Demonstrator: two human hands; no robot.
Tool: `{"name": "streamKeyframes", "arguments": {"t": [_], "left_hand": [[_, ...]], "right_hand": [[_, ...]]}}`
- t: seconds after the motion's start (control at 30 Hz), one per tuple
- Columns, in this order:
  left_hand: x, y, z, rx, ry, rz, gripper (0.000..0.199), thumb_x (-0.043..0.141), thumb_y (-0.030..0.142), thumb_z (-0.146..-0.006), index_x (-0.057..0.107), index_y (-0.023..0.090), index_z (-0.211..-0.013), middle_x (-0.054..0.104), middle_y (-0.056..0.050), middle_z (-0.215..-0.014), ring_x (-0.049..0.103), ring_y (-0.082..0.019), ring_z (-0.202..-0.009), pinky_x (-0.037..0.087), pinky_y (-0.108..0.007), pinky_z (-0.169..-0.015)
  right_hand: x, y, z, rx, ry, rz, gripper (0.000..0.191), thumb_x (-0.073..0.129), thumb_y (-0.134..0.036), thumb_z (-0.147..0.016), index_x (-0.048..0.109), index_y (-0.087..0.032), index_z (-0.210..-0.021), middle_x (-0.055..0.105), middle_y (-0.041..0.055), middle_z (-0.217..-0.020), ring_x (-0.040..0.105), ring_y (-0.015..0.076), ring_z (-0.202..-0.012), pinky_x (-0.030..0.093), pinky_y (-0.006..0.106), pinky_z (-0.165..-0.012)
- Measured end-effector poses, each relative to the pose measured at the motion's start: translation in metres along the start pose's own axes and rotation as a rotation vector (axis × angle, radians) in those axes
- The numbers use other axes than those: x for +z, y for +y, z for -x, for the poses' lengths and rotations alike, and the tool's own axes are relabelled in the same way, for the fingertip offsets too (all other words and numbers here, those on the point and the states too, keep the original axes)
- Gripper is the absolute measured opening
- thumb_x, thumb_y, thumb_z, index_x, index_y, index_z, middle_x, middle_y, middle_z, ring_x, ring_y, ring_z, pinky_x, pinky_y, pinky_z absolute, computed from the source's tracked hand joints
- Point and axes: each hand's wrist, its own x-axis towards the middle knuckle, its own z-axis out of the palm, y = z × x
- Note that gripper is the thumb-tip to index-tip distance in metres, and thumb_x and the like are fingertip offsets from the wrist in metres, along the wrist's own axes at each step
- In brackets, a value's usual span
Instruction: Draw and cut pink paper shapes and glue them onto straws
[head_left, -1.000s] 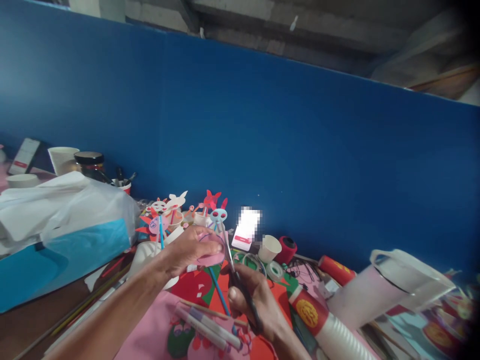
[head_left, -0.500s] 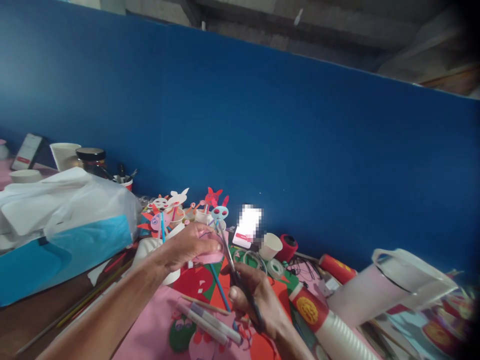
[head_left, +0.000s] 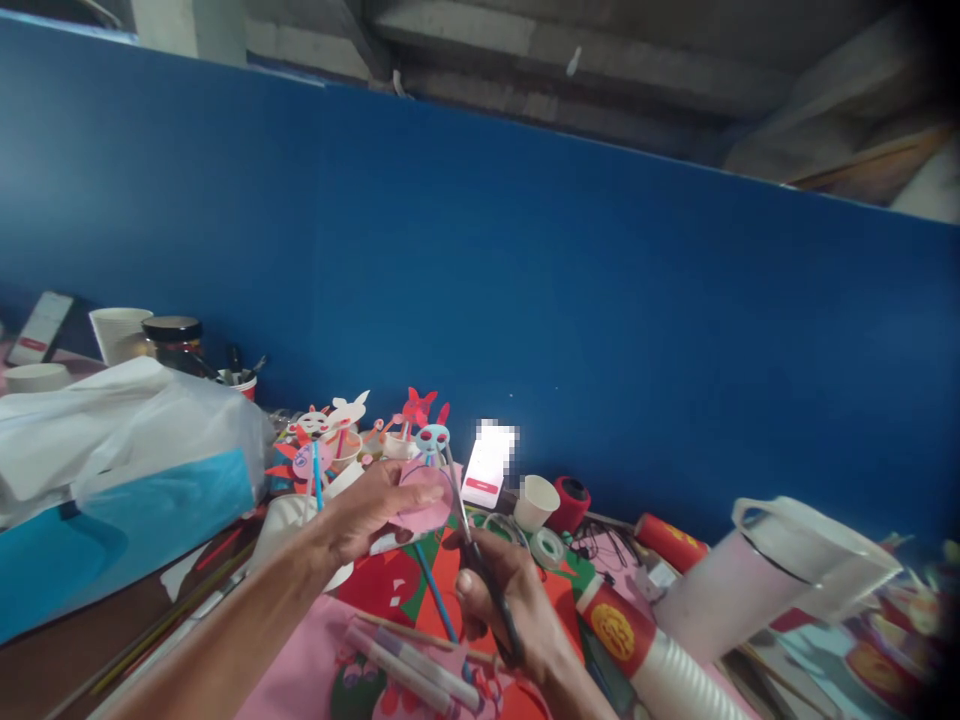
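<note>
My left hand (head_left: 366, 513) pinches a piece of pink paper (head_left: 426, 498) between thumb and fingers, and the paper curves at its right edge. My right hand (head_left: 496, 600) grips a pair of dark-handled scissors (head_left: 474, 552), with the long steel blades pointing up along the paper's right edge. The blade tips rise past the paper toward a blue-faced paper figure (head_left: 433, 438). Below my hands lie red, green and pink craft sheets (head_left: 300, 670), with several marker pens (head_left: 397, 670) on them.
Paper figures on sticks (head_left: 337, 430) stand in cups behind my hands. A tissue box in plastic (head_left: 142, 450) sits left, a white jug (head_left: 780, 570) and stacked paper cups (head_left: 660, 660) right. A phone (head_left: 487, 465), tape roll (head_left: 547, 548) and red spool (head_left: 570, 503) lie near the blue wall (head_left: 525, 280).
The pink paper now shows more of its face and has shifted slightly left. The scissors stay at its right edge. The whole view has tilted slightly as my head moved.
</note>
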Motion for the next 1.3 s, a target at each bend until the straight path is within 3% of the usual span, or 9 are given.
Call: {"name": "streamKeyframes", "arguments": {"t": [0.1,0.27,0.4,0.7,0.93,1.13,1.3], "left_hand": [[0.0014,-0.0019,-0.0007,0.030,-0.005,0.020,0.025,0.071,0.034,-0.065,0.065,0.011,-0.072,0.059,0.000,-0.057,0.048,-0.008,-0.048,0.033,-0.020,-0.045],[0.0012,-0.0002,-0.0014,0.031,0.096,0.019,0.015,0.072,0.023,-0.059,0.067,0.012,-0.068,0.064,-0.002,-0.062,0.056,-0.012,-0.057,0.041,-0.022,-0.056],[0.0021,0.0034,-0.0002,0.037,0.112,-0.030,0.010,0.069,0.019,-0.057,0.066,0.011,-0.062,0.063,-0.002,-0.057,0.053,-0.010,-0.052,0.038,-0.021,-0.052],[0.0035,0.0028,0.0016,0.015,0.125,-0.032,0.019,0.070,0.025,-0.056,0.066,0.010,-0.066,0.063,-0.002,-0.056,0.056,-0.012,-0.050,0.041,-0.022,-0.050],[0.0012,0.0015,-0.0001,0.024,0.076,-0.002,0.016,0.071,0.023,-0.057,0.065,0.011,-0.065,0.063,-0.002,-0.056,0.057,-0.013,-0.049,0.043,-0.022,-0.047],[-0.0003,-0.0002,0.0013,0.044,0.102,-0.026,0.011,0.068,0.020,-0.059,0.065,0.012,-0.067,0.064,-0.002,-0.058,0.059,-0.013,-0.051,0.044,-0.022,-0.050],[-0.0014,0.0025,0.0013,0.051,0.038,-0.082,0.009,0.063,0.020,-0.060,0.063,0.012,-0.060,0.062,-0.002,-0.052,0.055,-0.012,-0.045,0.041,-0.022,-0.045]], "right_hand": [[0.0002,0.0015,-0.0005,-0.001,-0.004,-0.008,0.048,0.064,-0.057,-0.068,0.055,-0.015,-0.088,0.041,-0.0067,-0.051,0.039,0.0062,-0.041,0.038,0.018,-0.039],[0.0015,0.0009,-0.0001,0.005,-0.031,-0.005,0.052,0.065,-0.059,-0.066,0.056,-0.015,-0.092,0.038,-0.0070,-0.054,0.037,0.0060,-0.044,0.038,0.018,-0.041],[0.0039,-0.0020,0.0002,0.023,-0.025,0.012,0.057,0.064,-0.062,-0.064,0.056,-0.014,-0.094,0.037,-0.0067,-0.054,0.037,0.0068,-0.044,0.038,0.019,-0.041],[0.0051,-0.0056,0.0032,-0.009,-0.034,0.031,0.056,0.061,-0.062,-0.068,0.058,-0.013,-0.096,0.045,-0.0040,-0.056,0.041,0.0071,-0.044,0.040,0.020,-0.042],[0.0033,-0.0065,0.0027,-0.015,-0.025,0.034,0.055,0.064,-0.060,-0.065,0.059,-0.012,-0.091,0.041,-0.0054,-0.051,0.039,0.0063,-0.040,0.036,0.018,-0.038],[0.0038,-0.0028,0.0024,0.001,-0.042,0.024,0.055,0.062,-0.061,-0.067,0.058,-0.012,-0.091,0.043,-0.0047,-0.050,0.040,0.0064,-0.038,0.033,0.017,-0.037],[0.0036,-0.0024,0.0019,0.009,-0.069,0.032,0.058,0.062,-0.063,-0.066,0.055,-0.012,-0.093,0.046,-0.0038,-0.052,0.041,0.0070,-0.041,0.035,0.018,-0.040]]}}
